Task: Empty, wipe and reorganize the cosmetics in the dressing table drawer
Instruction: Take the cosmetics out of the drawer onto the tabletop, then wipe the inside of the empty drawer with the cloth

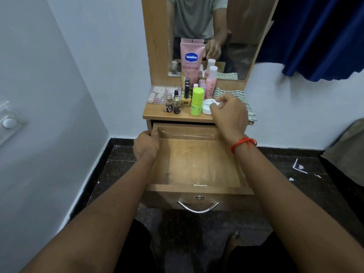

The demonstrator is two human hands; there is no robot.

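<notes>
The wooden drawer (197, 189) is pulled out and holds nothing; pale smears mark its bottom. My left hand (146, 145) grips the drawer's left side wall. My right hand (229, 113) is over the tabletop with its fingers closed on a round white jar (207, 108). Beside the jar stand a lime green bottle (197, 101), a pink Vaseline tube (191, 62), a pink bottle with a white cap (211, 81), several small dark nail polish bottles (173, 104) and a clear plastic case (162, 94). A striped cloth (234, 94) lies at the tabletop's right, partly behind my hand.
A mirror (236, 36) rises behind the tabletop and reflects the person. A white wall with a switch plate (8, 123) is to the left. A blue curtain (319, 40) hangs at the upper right. The dark floor (295, 170) has small white scraps.
</notes>
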